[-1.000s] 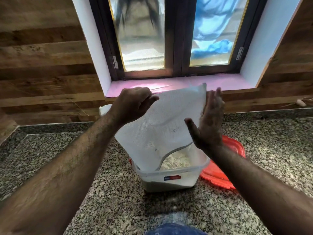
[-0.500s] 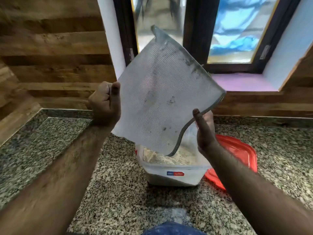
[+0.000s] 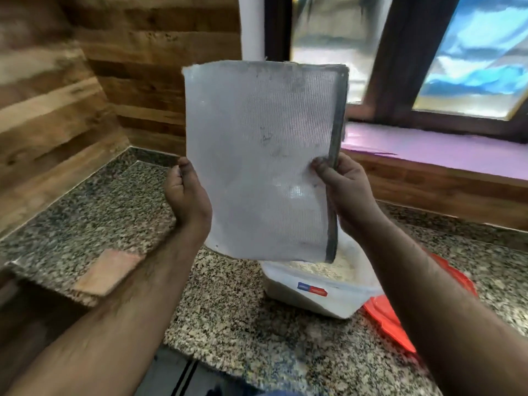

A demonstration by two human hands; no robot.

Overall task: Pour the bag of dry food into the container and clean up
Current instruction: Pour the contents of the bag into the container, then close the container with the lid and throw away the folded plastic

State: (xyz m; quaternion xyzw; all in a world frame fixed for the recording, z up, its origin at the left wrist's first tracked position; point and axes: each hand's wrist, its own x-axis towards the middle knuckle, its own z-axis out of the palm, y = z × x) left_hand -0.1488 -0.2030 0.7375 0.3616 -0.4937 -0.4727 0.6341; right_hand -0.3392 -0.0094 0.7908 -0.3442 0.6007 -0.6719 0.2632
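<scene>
I hold a flat, white mesh-textured bag (image 3: 263, 161) upright in front of me, its grey zip edge on the right side. My left hand (image 3: 187, 195) grips its left edge and my right hand (image 3: 347, 190) pinches its right edge. The bag looks flat and limp. Below it, a clear plastic container (image 3: 320, 292) with a red-and-blue label stands on the granite counter (image 3: 228, 310), holding pale dry food. The bag hides the container's far side. A red lid (image 3: 391, 324) lies on the counter to the right of the container, partly behind my right forearm.
The counter runs into a corner with wood-panelled walls (image 3: 85, 95) on the left and back. A pink window sill (image 3: 428, 150) and dark-framed window (image 3: 400, 67) are at the back right. A step down in the counter's front edge shows at the lower left (image 3: 105, 270).
The bag has been lifted clear of the container and turned upright and flat. My hands shifted to its two side edges. The view swung left.
</scene>
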